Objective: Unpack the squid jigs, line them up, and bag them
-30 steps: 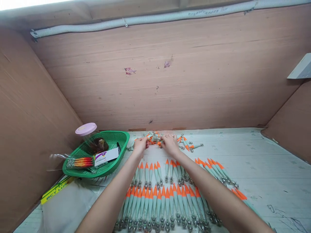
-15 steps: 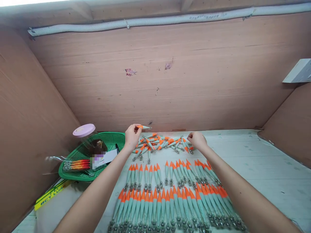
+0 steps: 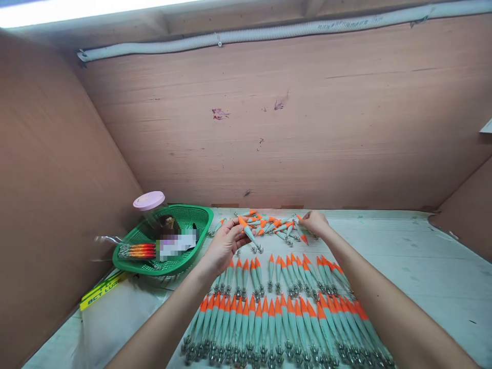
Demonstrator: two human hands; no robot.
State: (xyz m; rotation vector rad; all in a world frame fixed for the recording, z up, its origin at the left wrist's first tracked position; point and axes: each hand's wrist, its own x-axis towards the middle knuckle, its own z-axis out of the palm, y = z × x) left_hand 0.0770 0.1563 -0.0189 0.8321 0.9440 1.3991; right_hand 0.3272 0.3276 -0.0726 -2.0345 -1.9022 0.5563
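Note:
My left hand (image 3: 225, 246) is closed on a squid jig (image 3: 248, 231) with an orange nose and pale green body, its hook crown pointing down to the right. At the right end of a loose jig pile (image 3: 274, 224), my right hand (image 3: 315, 223) pinches what looks like another jig by its orange tip (image 3: 299, 218); the fingers partly hide it. Nearer to me, a shorter row of jigs (image 3: 284, 269) lies above a longer, tightly packed row (image 3: 265, 318). In both rows the orange noses point away and the hooks face me.
At the left stands a green basket (image 3: 203, 230) with a pink-lidded jar (image 3: 149, 201), red-and-yellow jigs (image 3: 141, 250) in clear wrap and a label. A plastic bag (image 3: 111, 318) with a yellow header lies before it. Board walls (image 3: 230, 154) enclose the back and sides.
My left hand has come nearer and to the right, turning its jig from level to nose-up. My right hand has barely shifted. The camera view has swung slightly left.

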